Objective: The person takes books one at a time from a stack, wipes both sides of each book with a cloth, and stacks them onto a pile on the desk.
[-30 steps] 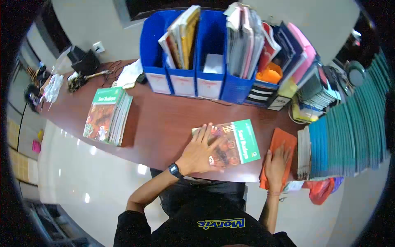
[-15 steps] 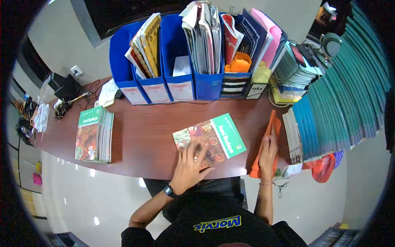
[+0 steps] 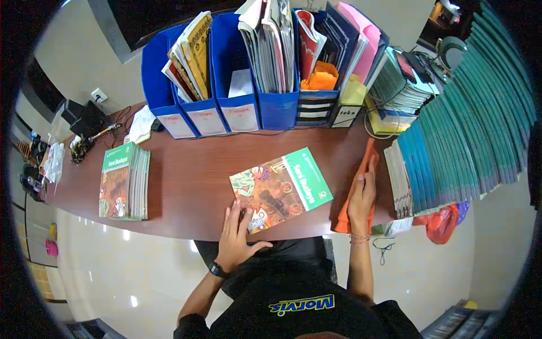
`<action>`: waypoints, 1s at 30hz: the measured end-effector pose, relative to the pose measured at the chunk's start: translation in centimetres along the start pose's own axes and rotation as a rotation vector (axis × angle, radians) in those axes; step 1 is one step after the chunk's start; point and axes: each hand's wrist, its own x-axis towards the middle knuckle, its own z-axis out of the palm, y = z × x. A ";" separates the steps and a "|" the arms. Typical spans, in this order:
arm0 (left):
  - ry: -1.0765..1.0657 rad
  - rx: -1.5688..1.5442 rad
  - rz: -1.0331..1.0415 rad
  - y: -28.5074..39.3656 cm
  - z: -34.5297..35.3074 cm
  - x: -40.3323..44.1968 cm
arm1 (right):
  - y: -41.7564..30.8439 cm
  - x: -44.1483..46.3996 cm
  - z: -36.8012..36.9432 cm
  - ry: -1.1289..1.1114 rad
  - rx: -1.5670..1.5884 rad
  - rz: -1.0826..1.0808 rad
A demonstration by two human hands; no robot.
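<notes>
A "Seni Budaya" book [image 3: 276,192] with a green and brown cover lies flat and slanted near the middle of the desk. At its lower left corner is my left hand [image 3: 232,237], fingers stretched and thumb apart, the fingertips by the cover's edge. My right hand [image 3: 361,206] grips a folded orange cloth [image 3: 344,217] on the desk, right of the book. On the left stands a stack of matching books [image 3: 116,181], with a green cover facing me.
Blue file boxes [image 3: 237,116] full of papers and folders line the back of the desk [image 3: 186,186]. A long row of green and blue books [image 3: 451,147] fills the right side. Cables and a black box [image 3: 90,120] sit at the back left.
My left hand has slid off the middle of the book toward its lower left corner and the desk's front edge. My right hand still has the orange cloth, shifted slightly.
</notes>
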 end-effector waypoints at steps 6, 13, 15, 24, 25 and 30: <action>-0.101 -0.126 -0.166 -1.6 -1.7 -1.0 | -0.4 0.1 0.5 -0.094 0.028 -0.019; -0.084 -0.153 -0.134 -4.9 -1.0 -0.4 | -1.3 -0.4 0.6 -0.102 -0.048 -0.063; 0.043 -0.331 -0.242 -4.7 -0.6 0.2 | -2.5 -0.3 1.1 -0.140 -0.237 -0.203; 0.242 -0.809 -0.446 -4.0 0.6 2.3 | -12.7 -9.6 15.8 -0.604 -0.319 -0.503; 0.242 -0.802 -0.449 -3.8 0.7 2.1 | -12.9 -10.3 15.5 -0.606 -0.312 -0.502; 0.250 -0.754 -0.609 -2.9 1.1 1.9 | -12.5 -11.4 13.7 -0.772 -0.204 -0.574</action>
